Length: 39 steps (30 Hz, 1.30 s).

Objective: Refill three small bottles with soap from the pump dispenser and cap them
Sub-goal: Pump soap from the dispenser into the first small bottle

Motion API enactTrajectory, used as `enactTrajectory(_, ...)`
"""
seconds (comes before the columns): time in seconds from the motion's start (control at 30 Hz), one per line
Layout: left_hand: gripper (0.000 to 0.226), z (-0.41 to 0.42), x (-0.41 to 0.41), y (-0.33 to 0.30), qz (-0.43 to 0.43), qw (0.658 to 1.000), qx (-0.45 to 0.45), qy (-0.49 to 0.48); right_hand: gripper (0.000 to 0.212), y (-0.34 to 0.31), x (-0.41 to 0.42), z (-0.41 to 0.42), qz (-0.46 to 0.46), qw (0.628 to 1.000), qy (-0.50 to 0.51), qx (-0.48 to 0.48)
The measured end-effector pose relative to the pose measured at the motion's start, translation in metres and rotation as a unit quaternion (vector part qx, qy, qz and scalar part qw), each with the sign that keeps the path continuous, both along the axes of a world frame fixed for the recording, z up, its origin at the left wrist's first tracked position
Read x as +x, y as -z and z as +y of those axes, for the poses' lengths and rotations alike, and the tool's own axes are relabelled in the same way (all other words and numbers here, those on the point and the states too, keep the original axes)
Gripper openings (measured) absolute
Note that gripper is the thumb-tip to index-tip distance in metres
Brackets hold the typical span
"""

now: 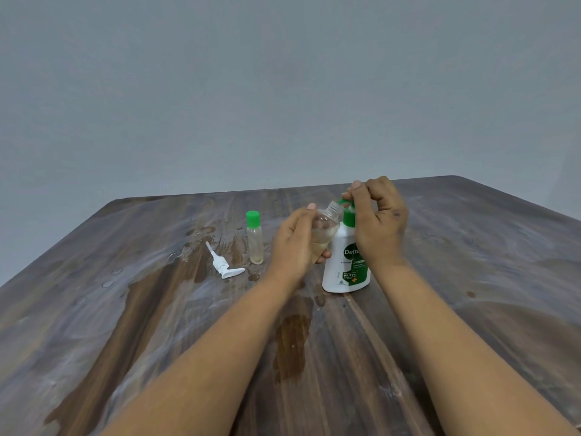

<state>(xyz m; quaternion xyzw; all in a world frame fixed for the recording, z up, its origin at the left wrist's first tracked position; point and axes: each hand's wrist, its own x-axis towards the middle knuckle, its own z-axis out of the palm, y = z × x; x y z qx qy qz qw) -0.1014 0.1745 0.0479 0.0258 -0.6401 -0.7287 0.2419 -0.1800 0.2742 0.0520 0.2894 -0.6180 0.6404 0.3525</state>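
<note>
My left hand (294, 243) grips a small clear bottle (327, 226), uncapped and tilted so its threaded neck points up-right toward the green spout of the pump dispenser (345, 269). The dispenser is a white bottle with a green label and green pump, standing upright on the table. My right hand (379, 221) sits on top of the pump head, fingers curled around it, thumb near the spout. Some pale yellow liquid lies in the held bottle. A second small bottle (254, 239) with a green cap stands upright to the left, holding a little yellowish liquid.
A loose white pump head (221, 264) with its tube lies on the wooden table (125, 309) left of the capped bottle. Wet patches and droplets mark the tabletop around the objects and toward me. A plain grey wall stands behind the table's far edge.
</note>
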Motion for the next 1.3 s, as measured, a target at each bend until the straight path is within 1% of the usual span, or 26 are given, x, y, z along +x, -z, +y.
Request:
enactTrajectory(0.1,0.031,0.0003,0.0001,-0.0003,-0.004,1.000,-0.003,-0.001,0.026,0.0000,-0.0007,0.0012,-0.002,1.000,-0.004,0.007)
enactTrajectory(0.27,0.032,-0.0001,-0.0001,-0.0007,-0.015,1.000,-0.012,0.000,0.026,0.0016,0.0018,0.0006,0.022,1.000,0.000,-0.006)
enactTrajectory(0.5,0.030,-0.0003,0.0008,-0.0019,-0.015,1.000,-0.008,-0.001,0.024,0.0003,0.0013,0.0007,0.003,1.000,-0.007,0.010)
enactTrajectory(0.6,0.030,-0.0001,0.0010,-0.0021,-0.012,1.000,-0.014,-0.001,0.027,-0.0018,0.0005,0.0006,-0.001,1.000,-0.010,0.013)
enactTrajectory(0.67,0.031,0.0000,0.0012,-0.0022,-0.009,1.000,-0.012,0.002,0.030,-0.0032,0.0015,0.0012,-0.002,1.000,-0.017,0.005)
enactTrajectory(0.8,0.031,0.0003,0.0023,-0.0021,-0.010,1.000,-0.018,0.000,0.027,-0.0032,0.0043,0.0022,-0.007,0.999,-0.034,-0.018)
enactTrajectory(0.93,0.030,0.0010,0.0031,-0.0026,-0.008,1.000,-0.015,-0.001,0.027,-0.0042,0.0059,0.0019,-0.021,0.999,-0.032,-0.010)
enactTrajectory(1.0,0.030,0.0012,0.0035,-0.0029,-0.005,1.000,-0.013,0.000,0.029,-0.0044,0.0057,0.0017,-0.019,1.000,-0.021,0.001)
enactTrajectory(1.13,0.030,0.0017,0.0040,-0.0036,-0.007,1.000,-0.007,0.003,0.024,-0.0028,0.0038,0.0016,-0.014,1.000,-0.015,0.019)
enactTrajectory(1.23,0.030,0.0012,0.0035,-0.0040,-0.008,1.000,-0.007,0.001,0.025,-0.0014,0.0046,0.0013,0.012,1.000,-0.009,0.011)
enactTrajectory(1.3,0.029,0.0007,0.0031,-0.0036,-0.007,1.000,-0.005,0.004,0.027,-0.0019,0.0047,0.0010,0.011,1.000,-0.010,-0.001)
